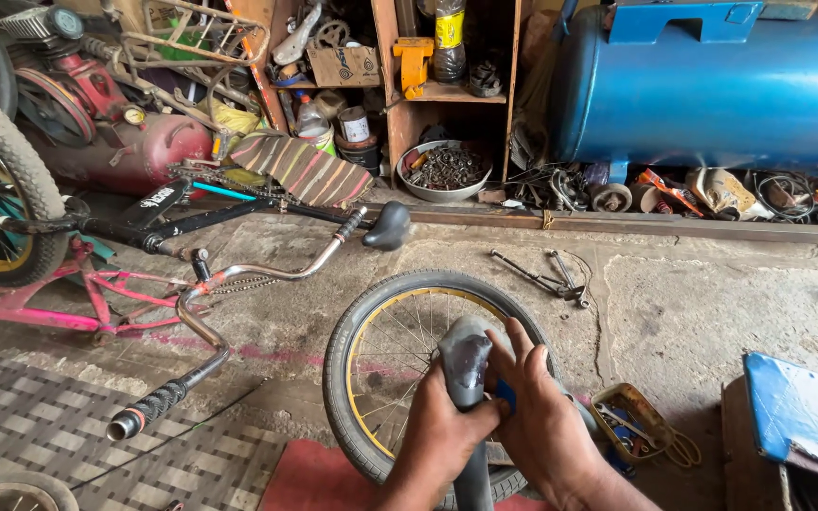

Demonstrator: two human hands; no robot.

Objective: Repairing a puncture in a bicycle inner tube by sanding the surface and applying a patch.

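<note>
Fingers of your left hand [442,431] wrap the grey inner tube [466,364] low in the frame's centre; your right hand [537,416] presses fingers together beside it, over something blue (hard to identify). Keep the fold tight. Behind lies the yellow-rimmed wheel [371,331].

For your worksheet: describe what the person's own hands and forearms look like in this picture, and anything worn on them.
Both are bare: the left hand and right hand wear no gloves, rings or watch that shows. No sleeves reach the visible forearms. The fingers look smudged with workshop grime.
</note>
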